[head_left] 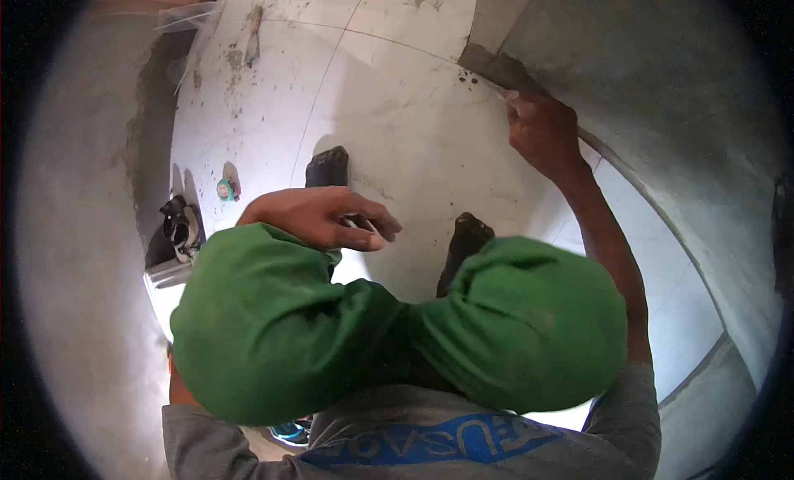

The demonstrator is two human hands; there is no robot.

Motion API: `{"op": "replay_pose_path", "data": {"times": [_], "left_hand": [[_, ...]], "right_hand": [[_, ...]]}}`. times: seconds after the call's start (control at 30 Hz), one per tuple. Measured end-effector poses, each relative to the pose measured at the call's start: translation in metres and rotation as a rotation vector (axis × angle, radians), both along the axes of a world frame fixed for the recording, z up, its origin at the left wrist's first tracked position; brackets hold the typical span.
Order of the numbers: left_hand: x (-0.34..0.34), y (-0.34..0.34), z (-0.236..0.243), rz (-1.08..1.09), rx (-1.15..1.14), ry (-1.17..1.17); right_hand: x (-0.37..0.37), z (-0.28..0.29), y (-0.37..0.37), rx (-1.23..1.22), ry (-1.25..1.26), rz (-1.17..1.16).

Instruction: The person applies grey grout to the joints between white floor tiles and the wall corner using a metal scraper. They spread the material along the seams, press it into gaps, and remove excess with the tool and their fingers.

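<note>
Curling right hand point(542, 133), hold unclear, beside grey wall point(645, 91)

Too small for us
The right hand point(543, 134) perhaps pinches something; green trousers point(256, 319) mostly hide the left forearm point(261, 209).

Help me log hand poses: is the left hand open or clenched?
Open: the left hand has loosely bent fingers, with a gap showing between them and the thumb.
</note>
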State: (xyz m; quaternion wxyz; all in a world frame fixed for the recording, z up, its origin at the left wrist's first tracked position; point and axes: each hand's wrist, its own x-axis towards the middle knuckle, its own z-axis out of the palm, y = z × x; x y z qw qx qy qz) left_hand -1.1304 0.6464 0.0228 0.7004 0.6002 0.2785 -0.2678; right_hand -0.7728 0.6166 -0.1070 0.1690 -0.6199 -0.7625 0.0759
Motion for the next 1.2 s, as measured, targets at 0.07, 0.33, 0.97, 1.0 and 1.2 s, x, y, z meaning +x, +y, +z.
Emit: {"op": "replay_pose_path", "data": {"times": [0.07, 0.33, 0.97, 1.0, 1.2], "left_hand": [[-0.003, -0.001, -0.018, 0.015, 0.006, -0.057], [-0.003, 0.045, -0.086, 0.048, 0.22, -0.232], [-0.035, 0.129, -0.199, 0.303, 0.445, -0.182], [-0.032, 0.131, -0.205, 0.319, 0.437, -0.188], [-0.025, 0.156, -0.215, 0.591, 0.54, -0.167]], "right_hand": [[-0.01, -0.005, 0.006, 0.04, -0.07, -0.022], [-0.029, 0.001, 0.017, -0.064, -0.132, 0.002], [-0.092, 0.064, 0.048, -0.173, -0.241, -0.166], [-0.099, 0.069, 0.043, -0.179, -0.247, -0.172], [-0.115, 0.088, 0.037, -0.699, -0.18, -0.128]]}}
